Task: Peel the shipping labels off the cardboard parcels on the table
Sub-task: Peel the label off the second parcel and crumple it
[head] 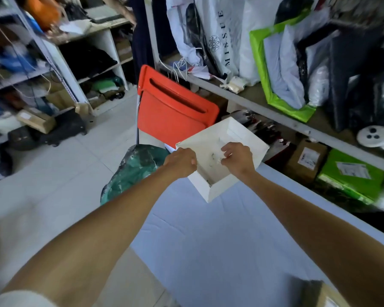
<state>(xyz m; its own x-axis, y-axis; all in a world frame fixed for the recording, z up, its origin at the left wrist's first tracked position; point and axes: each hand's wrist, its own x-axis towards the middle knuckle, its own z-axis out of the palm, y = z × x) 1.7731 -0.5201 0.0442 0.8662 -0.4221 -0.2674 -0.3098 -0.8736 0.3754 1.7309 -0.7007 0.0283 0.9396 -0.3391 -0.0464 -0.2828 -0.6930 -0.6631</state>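
My left hand [180,161]: fingers curl out of sight behind the knuckles at the box [222,189] rim; grip unconfirmed. My right hand [237,159]: whether it pinches the pale scrap [218,160] beneath it cannot be made out. Parcel [329,295] at lower right: cut off by the edge, blurred. Left shelves [20,60]: contents smeared. Label [308,157] on the brown carton [294,166]: print too small to read.

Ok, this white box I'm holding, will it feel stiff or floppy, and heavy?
Probably light: the box looks nearly empty, only small scraps inside. Fairly stiff, since its thin walls stand straight where the left hand grips the rim. Open-topped, so walls may flex if squeezed.
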